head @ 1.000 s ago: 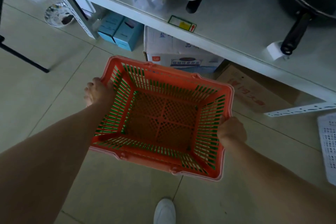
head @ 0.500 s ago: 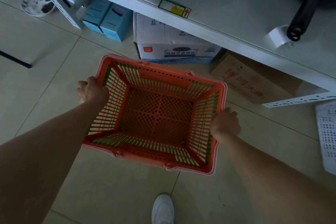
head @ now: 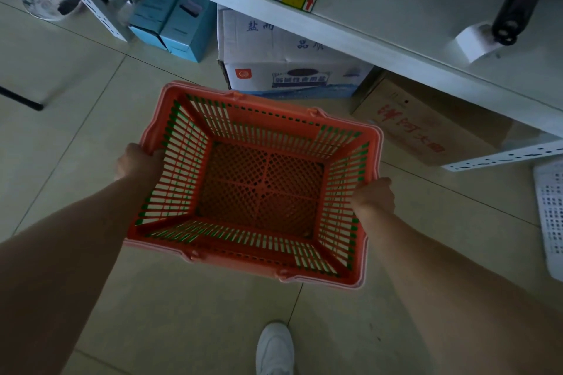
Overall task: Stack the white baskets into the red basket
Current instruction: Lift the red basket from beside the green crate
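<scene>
An empty red basket (head: 262, 192) with slatted walls and a lattice bottom hangs low over the tiled floor, its open top facing me. My left hand (head: 137, 163) grips its left rim and my right hand (head: 373, 196) grips its right rim. A white basket (head: 551, 216) lies on the floor at the right edge of the view, cut off by the frame. It is well apart from the red basket.
A grey metal shelf (head: 365, 33) runs across the top, with a pan handle (head: 518, 6) on it. Under it stand a white carton (head: 283, 64), blue boxes (head: 173, 24) and a brown carton (head: 420, 128). My white shoe (head: 274, 347) is below the basket.
The red basket has gone lower toward the floor, still held by both hands. My view has tilted down, so the shelf top has slid out of the frame.
</scene>
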Demonstrator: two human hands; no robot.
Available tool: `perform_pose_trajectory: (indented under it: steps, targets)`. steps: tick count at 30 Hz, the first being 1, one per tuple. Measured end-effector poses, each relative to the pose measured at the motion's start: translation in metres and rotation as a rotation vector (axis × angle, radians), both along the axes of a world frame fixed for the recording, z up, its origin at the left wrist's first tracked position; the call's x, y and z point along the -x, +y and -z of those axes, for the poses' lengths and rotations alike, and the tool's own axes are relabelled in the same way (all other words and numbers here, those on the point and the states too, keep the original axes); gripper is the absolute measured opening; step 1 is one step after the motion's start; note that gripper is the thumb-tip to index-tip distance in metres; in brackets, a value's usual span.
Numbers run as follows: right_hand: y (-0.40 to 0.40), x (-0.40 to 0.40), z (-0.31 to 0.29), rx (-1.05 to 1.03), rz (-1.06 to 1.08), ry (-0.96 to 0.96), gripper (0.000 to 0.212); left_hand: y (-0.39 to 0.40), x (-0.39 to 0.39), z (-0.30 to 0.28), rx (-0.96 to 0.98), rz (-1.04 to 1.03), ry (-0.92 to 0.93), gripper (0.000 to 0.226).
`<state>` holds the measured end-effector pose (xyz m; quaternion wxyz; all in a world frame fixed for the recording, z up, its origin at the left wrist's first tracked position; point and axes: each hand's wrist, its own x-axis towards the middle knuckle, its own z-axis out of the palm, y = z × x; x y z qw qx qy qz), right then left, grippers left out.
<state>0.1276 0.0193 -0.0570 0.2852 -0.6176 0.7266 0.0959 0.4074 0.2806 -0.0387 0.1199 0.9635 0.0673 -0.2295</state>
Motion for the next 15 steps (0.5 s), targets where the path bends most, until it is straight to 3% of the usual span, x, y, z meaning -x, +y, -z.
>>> perform_pose_trajectory:
  steps: [15]
  targets:
    - [-0.024, 0.063, -0.004, 0.008, 0.062, -0.006, 0.030, -0.039, 0.063, -0.008, 0.075, -0.025, 0.021, 0.047]
